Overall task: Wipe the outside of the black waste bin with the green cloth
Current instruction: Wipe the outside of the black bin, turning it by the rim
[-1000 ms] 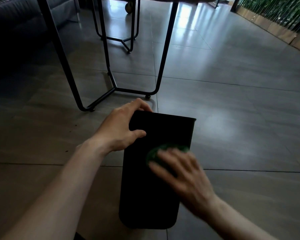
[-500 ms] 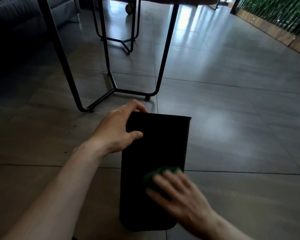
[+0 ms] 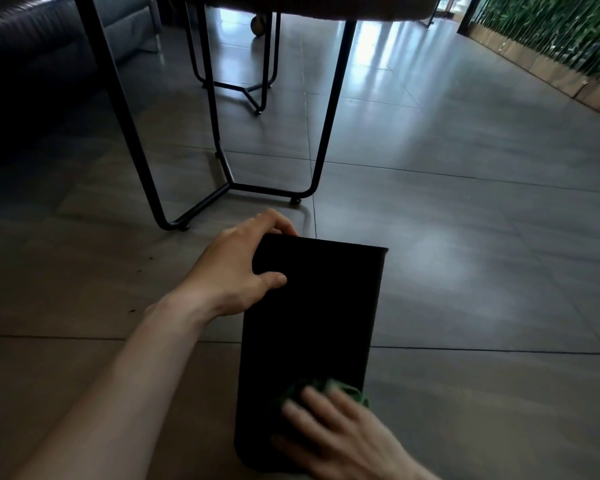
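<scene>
The black waste bin (image 3: pixel 312 306) lies on its side on the tiled floor, its open rim pointing away from me and its base toward me. My left hand (image 3: pixel 236 268) grips the far left corner of the rim, thumb on the upper wall. My right hand (image 3: pixel 336 434) presses the green cloth (image 3: pixel 340 389) flat against the upper wall near the bin's base. Only a crumpled edge of the cloth shows beyond my fingers. The hand is blurred.
Black metal table legs (image 3: pixel 222 188) stand just beyond the bin's rim. A dark sofa (image 3: pixel 32 64) sits at the far left. A green plant wall with a wooden base (image 3: pixel 551 46) runs along the far right. Grey floor tiles (image 3: pixel 482 254) spread to the right.
My right hand has slid the cloth along the bin's upper wall from near the rim down toward the base. The left hand has kept its hold on the rim.
</scene>
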A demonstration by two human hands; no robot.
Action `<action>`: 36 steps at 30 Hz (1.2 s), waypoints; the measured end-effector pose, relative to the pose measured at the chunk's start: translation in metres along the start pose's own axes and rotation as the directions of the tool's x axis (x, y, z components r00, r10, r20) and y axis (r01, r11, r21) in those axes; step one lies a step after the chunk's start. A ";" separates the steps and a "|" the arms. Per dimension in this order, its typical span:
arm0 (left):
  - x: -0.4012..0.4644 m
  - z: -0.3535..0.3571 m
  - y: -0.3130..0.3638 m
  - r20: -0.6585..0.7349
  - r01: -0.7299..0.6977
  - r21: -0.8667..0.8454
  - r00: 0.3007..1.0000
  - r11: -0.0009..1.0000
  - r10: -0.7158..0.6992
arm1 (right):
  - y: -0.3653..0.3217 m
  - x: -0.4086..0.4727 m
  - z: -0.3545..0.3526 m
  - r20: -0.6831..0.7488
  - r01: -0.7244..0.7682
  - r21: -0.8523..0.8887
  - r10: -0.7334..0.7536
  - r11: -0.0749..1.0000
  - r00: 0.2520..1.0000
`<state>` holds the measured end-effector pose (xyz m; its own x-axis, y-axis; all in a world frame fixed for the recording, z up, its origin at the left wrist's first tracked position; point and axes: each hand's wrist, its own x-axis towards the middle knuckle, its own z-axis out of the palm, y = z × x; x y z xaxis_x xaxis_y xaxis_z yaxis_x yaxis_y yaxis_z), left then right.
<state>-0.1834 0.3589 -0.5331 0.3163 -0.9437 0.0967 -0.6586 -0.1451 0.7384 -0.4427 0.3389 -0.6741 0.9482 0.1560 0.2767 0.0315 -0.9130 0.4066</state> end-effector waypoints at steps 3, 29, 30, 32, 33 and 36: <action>0.000 0.000 0.001 -0.004 -0.017 -0.012 1.000 1.000 0.017 | 0.050 0.043 -0.011 -0.187 -0.313 0.122 0.331 0.942 0.925; -0.003 -0.005 -0.005 -0.004 -0.042 -0.001 0.999 0.999 0.042 | 0.026 0.031 -0.002 -0.151 -0.329 0.085 0.338 0.941 0.929; -0.003 -0.005 -0.006 -0.001 -0.042 -0.002 0.999 0.999 0.042 | 0.010 0.015 0.002 -0.110 -0.245 0.049 0.249 0.968 0.962; -0.004 -0.005 -0.006 0.010 -0.048 -0.004 0.999 0.999 0.048 | -0.012 -0.009 0.005 0.050 -0.107 -0.008 0.108 0.994 0.993; -0.004 -0.005 -0.006 0.016 -0.053 -0.005 0.998 0.999 0.053 | -0.018 -0.015 0.002 0.129 -0.069 -0.012 0.070 0.998 0.989; -0.005 -0.006 -0.005 0.018 -0.058 0.000 0.998 0.998 0.058 | -0.018 -0.017 -0.010 0.138 -0.089 0.006 0.087 0.996 0.987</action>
<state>-0.1778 0.3659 -0.5336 0.2650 -0.9558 0.1274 -0.6758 -0.0898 0.7316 -0.4627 0.3568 -0.6772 0.9819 0.0223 0.1883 -0.0510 -0.9254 0.3755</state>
